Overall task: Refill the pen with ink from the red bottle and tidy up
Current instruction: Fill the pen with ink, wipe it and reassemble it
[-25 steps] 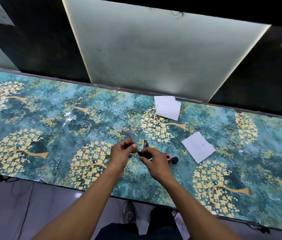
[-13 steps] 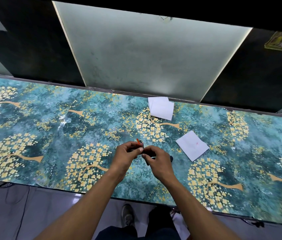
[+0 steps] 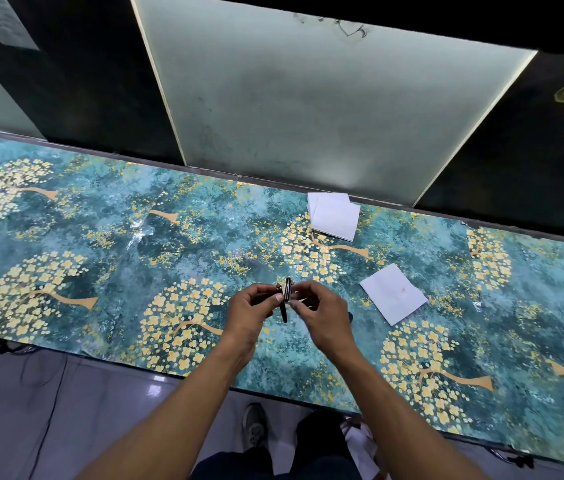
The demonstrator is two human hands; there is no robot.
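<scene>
A black pen [image 3: 286, 299] with gold trim stands nearly upright between my two hands, above the middle of the patterned table [image 3: 135, 258]. My left hand [image 3: 251, 315] pinches it from the left near its upper end. My right hand [image 3: 320, 315] pinches it from the right, fingers curled round it. The red ink bottle is hidden behind my right hand; only a dark bit of its cap [image 3: 350, 317] peeks out at the hand's right edge.
A white tissue [image 3: 393, 293] with a faint red stain lies to the right of my hands. A small stack of white tissues [image 3: 334, 215] sits near the table's far edge. Beyond the table is a wall of frosted and dark panels.
The orange-red inner part seen a second ago is no longer visible. The pen now stands upright between both hands, which have closed in on it. The bottle has become hidden.
</scene>
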